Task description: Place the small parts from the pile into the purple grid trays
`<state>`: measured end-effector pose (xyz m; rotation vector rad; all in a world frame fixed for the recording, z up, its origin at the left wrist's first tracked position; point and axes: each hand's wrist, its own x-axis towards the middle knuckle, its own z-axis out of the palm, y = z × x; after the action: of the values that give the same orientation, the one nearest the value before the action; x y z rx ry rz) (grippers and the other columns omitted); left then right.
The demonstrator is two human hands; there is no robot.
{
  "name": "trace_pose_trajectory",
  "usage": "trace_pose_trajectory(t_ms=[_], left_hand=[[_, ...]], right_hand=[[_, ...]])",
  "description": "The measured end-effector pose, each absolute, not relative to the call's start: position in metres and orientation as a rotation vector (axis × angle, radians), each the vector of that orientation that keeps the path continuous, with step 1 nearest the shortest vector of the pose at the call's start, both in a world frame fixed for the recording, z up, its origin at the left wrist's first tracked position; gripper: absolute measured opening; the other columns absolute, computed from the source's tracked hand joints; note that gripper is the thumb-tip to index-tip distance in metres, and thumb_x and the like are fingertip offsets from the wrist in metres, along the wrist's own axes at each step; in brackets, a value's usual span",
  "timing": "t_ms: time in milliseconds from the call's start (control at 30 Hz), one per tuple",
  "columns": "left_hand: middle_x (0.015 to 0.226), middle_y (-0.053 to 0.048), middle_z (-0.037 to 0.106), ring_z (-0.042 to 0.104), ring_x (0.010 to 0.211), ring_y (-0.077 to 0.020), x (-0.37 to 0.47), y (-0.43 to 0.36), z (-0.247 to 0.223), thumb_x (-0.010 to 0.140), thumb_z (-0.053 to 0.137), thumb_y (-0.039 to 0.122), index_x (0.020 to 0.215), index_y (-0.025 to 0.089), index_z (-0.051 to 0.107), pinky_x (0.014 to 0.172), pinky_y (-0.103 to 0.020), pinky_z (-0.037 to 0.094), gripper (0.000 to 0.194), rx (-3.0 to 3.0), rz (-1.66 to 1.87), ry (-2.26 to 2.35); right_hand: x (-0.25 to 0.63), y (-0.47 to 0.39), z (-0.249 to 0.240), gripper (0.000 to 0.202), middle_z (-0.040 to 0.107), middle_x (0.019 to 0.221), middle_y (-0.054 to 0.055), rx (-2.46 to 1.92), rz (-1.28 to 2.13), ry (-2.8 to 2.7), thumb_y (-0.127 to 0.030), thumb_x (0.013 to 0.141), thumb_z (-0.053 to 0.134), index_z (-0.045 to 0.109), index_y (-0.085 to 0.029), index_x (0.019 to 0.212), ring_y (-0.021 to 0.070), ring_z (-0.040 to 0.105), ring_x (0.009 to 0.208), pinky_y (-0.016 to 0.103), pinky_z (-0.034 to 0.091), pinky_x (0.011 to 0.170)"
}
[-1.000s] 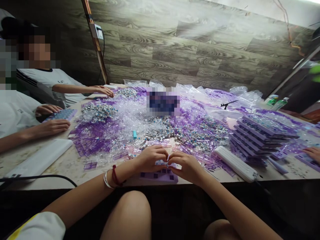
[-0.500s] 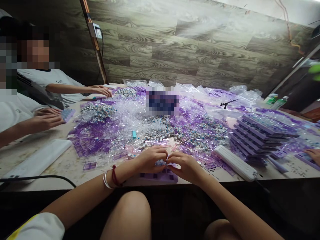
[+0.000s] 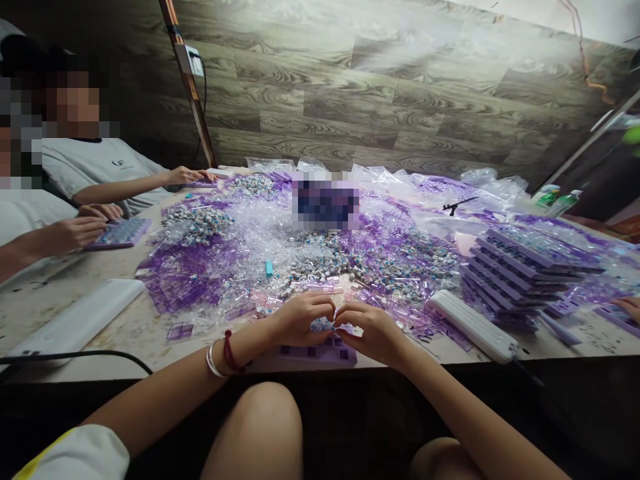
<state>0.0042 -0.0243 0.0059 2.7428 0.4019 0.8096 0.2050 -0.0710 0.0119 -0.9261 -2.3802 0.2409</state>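
Observation:
At the table's front edge lies a purple panel (image 3: 320,353) with square openings, partly covered by my hands. My left hand (image 3: 306,317) is over its left part, fingers curled and closed. My right hand (image 3: 373,330) meets it from the other side, thumb and fingertips pinched near the left fingertips. Small pale-blue and clear pieces (image 3: 321,325) show between the hands, just above the panel. What exactly each hand pinches is too small to make out. Beyond my fingers spreads a heap of clear and purple plastic pieces (image 3: 270,233) and small white-and-blue parts (image 3: 315,257).
Right of my hands lies a white power strip (image 3: 470,327), beside a stack of purple panels (image 3: 520,273). Another white strip-shaped box (image 3: 80,317) lies at left. Two people sit at left; one works over a purple panel (image 3: 123,232). Another person's hand (image 3: 631,308) shows at far right.
My hands stay almost in place over the panel. At left, one person's hands have drawn back from a panel, showing more of it; the farther person's arm has shifted.

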Motion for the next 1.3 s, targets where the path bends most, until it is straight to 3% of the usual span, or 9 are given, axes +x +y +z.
trace_pose_trajectory(t_ms=[1033,1300], left_hand=[[0.086,-0.004,0.064,0.059,0.083,-0.0172,0.005,-0.023,0.000,0.081,0.060,0.024,0.080,0.018,0.057,0.078,-0.030,0.045,0.007,2.734,0.855,0.409],[0.084,-0.003,0.067,0.060,0.080,-0.0155,0.006,-0.023,0.000,0.083,0.062,0.025,0.072,0.018,0.059,0.081,-0.030,0.044,0.014,2.652,0.880,0.385]], right_hand=[[0.204,-0.073,0.015,0.012,0.069,0.086,0.004,-0.938,0.233,-2.398,-0.012,0.082,0.059,0.066,-0.020,0.078,0.0151,0.064,0.079,0.025,0.050,0.069],[0.194,-0.076,0.026,0.023,0.068,0.078,0.005,-1.013,0.317,-2.475,-0.003,0.081,0.054,0.068,-0.017,0.070,0.0144,0.063,0.072,0.024,0.049,0.068]])
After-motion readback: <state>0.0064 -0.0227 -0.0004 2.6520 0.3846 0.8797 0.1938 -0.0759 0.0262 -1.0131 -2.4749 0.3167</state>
